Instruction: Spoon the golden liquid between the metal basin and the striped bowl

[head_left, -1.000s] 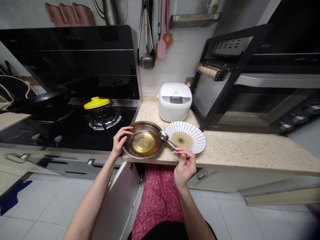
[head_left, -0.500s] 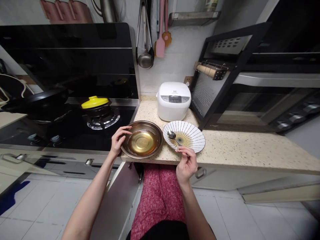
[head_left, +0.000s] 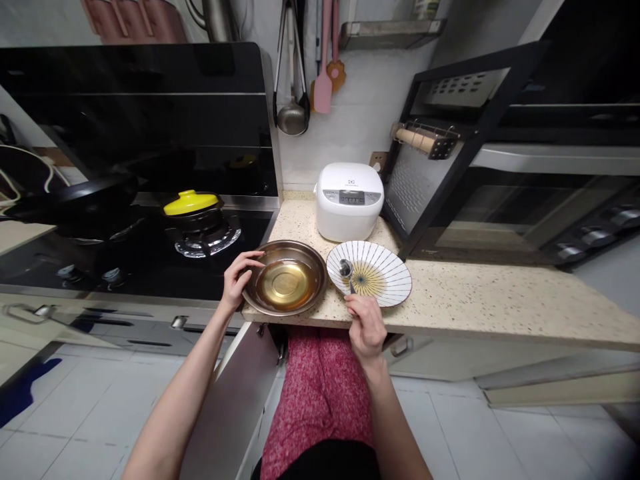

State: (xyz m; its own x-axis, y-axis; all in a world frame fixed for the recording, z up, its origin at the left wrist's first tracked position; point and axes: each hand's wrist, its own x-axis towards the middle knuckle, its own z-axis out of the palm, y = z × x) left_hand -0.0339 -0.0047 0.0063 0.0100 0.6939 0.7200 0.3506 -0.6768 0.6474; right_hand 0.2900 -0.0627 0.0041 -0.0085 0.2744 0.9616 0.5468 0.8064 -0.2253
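Note:
A shallow metal basin [head_left: 313,299] stands at the counter's front edge with clear liquid in it, its bottom looking golden. My left hand [head_left: 236,280] is on its left rim, fingers reaching over the edge and thumb below them. To the right lies a white plate [head_left: 393,277] with dark radiating lines and a yellowish centre. My right hand [head_left: 367,327] is closed around the handle of a metal spoon [head_left: 345,268], whose bowl is over the plate's left part. Whether the spoon touches the plate I cannot tell.
A white rice cooker [head_left: 349,203] stands behind the plate. On the stove at left are a yellow-lidded pot [head_left: 190,203] and a black wok [head_left: 95,197]. A large oven [head_left: 530,207] is at right. Below the basin a cabinet door [head_left: 235,400] hangs open.
My right hand has turned and shifted slightly left, so the spoon now points more upright across the plate. My left hand stays on the basin's rim.

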